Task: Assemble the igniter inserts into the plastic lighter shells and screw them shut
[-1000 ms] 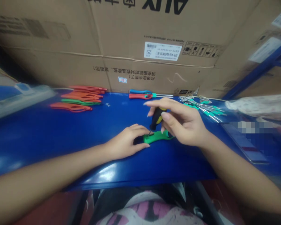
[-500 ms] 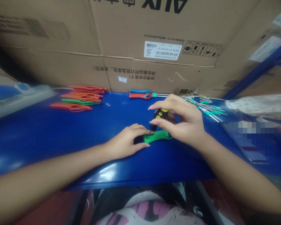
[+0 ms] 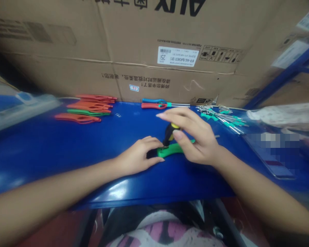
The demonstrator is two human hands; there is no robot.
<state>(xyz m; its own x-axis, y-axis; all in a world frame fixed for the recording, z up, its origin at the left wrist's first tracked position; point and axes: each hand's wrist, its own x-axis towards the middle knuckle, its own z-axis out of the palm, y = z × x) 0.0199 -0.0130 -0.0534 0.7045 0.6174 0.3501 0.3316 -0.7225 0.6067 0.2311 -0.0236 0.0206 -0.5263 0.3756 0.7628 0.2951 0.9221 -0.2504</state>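
Observation:
My left hand (image 3: 137, 155) rests on the blue table and pinches the left end of a green long-reach lighter (image 3: 174, 149) between thumb and fingers. The lighter lies flat, with a thin metal tip showing past my right hand (image 3: 199, 139). That hand has its fingers round a small black and yellow screwdriver (image 3: 168, 134). The screwdriver stands tilted, its tip down at the lighter's left end near my left fingertips. My right hand hides part of the lighter.
Several orange handle pieces (image 3: 78, 118) and a green one (image 3: 89, 112) lie at the back left. A blue and a red lighter (image 3: 154, 105) sit by the cardboard box (image 3: 134, 44). Metal tubes with teal parts (image 3: 226, 118) are heaped at right, near a phone (image 3: 269, 157).
My right hand has shifted a little left and lower with the screwdriver, and the metal tip at right now shows. My left hand and the lighter have hardly moved.

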